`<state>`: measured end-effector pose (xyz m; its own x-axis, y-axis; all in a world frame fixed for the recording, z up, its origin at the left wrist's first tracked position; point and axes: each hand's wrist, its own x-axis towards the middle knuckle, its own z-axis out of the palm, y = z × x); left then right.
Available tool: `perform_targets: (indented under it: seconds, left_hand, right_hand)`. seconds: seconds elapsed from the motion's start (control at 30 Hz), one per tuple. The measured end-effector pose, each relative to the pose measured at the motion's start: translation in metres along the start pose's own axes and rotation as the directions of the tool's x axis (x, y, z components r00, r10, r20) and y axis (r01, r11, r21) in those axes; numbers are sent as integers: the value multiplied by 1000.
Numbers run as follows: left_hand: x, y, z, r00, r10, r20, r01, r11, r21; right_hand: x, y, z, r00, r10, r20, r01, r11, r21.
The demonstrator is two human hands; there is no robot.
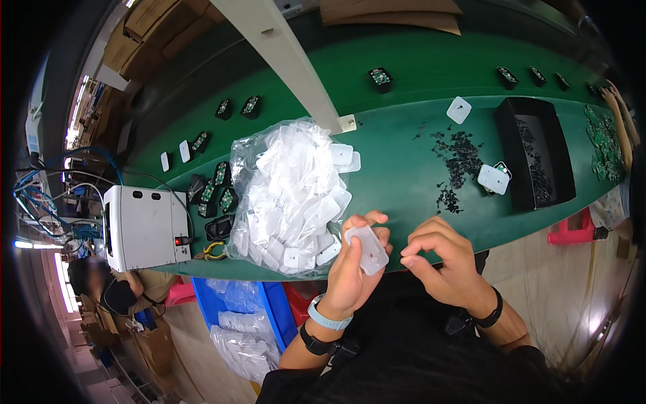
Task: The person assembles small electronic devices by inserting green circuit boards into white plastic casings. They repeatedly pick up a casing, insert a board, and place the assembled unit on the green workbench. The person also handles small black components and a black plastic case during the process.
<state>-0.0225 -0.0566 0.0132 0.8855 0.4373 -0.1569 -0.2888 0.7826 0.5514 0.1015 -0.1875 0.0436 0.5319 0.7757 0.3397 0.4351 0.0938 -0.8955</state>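
My left hand (351, 269) is grasping a white plastic cover (367, 249), small and rounded-rectangular, thumb on one side and fingers curled over the top edge. The cover sits upright in front of my chest, just off the near edge of the green table (404, 168). My right hand (441, 259) is just beside it, not touching it; the fingers are pinched together, and I may be pinching something tiny, too small to tell.

Near my left hand on the table is a clear plastic bag (286, 195), crumpled and open, full of the same white covers. Left of the bag is a white box-shaped machine (145, 227) with a red light on its front corner, and small black parts with green boards (215, 185) lie between the two. Yellow-handled pliers (214, 251) lie by the machine.

On the right, a black rectangular tray (535, 151) stands on the table, with scattered black bits (461, 161) left of it and two loose white covers (493, 179) nearby.

Brown cardboard boxes (145, 30) are stacked at the far left. Under the table is a blue bin (269, 310) with clear bags. Another person's hand (616, 94) shows at the far right edge.
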Motion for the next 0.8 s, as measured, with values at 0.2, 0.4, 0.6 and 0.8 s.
perform_targets:
  seconds: [0.2,0.4,0.6,0.8]
  left_hand:
    - [-1,-1,4,975,133,-177,-75,950,303]
    - [-8,0,9,963,188,-195,-78,882,464]
    - [-6,-5,15,975,171,-145,-95,902,422]
    - [-5,-6,25,984,121,-127,-54,899,434]
  right_hand:
    - [-12,7,11,999,32,-14,-32,999,-15]
    - [-4,9,13,993,-73,-92,60,989,-137]
    - [-1,8,15,983,-73,-169,37,978,-207]
    - [0,10,16,969,-73,-238,8,965,-264]
